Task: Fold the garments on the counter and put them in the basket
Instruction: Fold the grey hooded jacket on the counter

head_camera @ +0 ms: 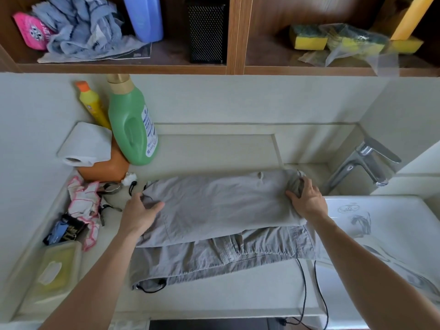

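Pale desk [214,294] under both hands; across it, grey trousers [214,206] folded lengthwise, stretched from one hand to the other. Green bottle [131,125] standing beyond the left hand. Left hand [140,210] pinching the fabric's left edge between thumb and fingers; right hand [307,201] curled around the bunched right end.

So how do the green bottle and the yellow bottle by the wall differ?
The green detergent bottle is bigger, with a gold cap and moulded handle; the yellow bottle is slim, orange-capped and stands beside it. Both stand cap-up at the back left of the counter.
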`<action>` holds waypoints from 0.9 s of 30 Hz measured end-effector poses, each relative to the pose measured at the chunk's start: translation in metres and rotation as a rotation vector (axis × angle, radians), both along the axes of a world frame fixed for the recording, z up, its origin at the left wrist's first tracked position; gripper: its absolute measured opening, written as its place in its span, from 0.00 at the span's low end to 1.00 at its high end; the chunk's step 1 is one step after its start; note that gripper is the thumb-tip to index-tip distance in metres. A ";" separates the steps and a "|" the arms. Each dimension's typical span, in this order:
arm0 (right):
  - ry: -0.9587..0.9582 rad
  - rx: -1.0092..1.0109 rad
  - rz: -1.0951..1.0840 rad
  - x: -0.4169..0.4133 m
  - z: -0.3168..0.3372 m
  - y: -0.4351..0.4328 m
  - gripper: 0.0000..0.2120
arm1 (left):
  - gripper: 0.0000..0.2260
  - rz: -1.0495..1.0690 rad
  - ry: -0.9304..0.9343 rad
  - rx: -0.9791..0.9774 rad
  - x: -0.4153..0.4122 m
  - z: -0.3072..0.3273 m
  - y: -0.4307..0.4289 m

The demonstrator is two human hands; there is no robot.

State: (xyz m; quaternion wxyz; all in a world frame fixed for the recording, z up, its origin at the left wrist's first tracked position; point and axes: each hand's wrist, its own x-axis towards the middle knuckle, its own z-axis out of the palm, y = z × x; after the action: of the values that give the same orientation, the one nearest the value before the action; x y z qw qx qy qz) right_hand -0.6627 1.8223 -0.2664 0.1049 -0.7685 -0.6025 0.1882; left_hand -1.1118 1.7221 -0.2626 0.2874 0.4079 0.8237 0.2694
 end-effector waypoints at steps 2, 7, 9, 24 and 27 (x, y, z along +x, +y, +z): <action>-0.029 -0.048 0.063 -0.001 0.001 0.000 0.30 | 0.32 -0.044 0.002 -0.072 0.011 -0.001 -0.002; 0.011 -0.043 0.095 -0.006 0.005 0.001 0.29 | 0.29 -0.018 -0.015 0.024 0.023 -0.008 -0.003; 0.049 -0.050 0.083 -0.007 0.005 0.001 0.29 | 0.29 0.003 -0.047 0.040 0.021 -0.010 -0.001; -0.306 -0.206 0.775 -0.057 0.033 0.071 0.49 | 0.49 -0.738 0.424 -0.272 -0.008 0.031 0.079; -0.383 -0.296 0.752 -0.052 0.041 0.088 0.43 | 0.45 -0.725 0.438 -0.357 -0.013 0.024 0.092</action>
State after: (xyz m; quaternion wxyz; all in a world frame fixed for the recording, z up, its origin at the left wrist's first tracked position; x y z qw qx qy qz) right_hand -0.7147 1.9104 -0.2255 -0.1952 -0.5238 -0.8152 0.1517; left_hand -1.1253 1.8138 -0.2389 0.2479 0.6613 0.7026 -0.0875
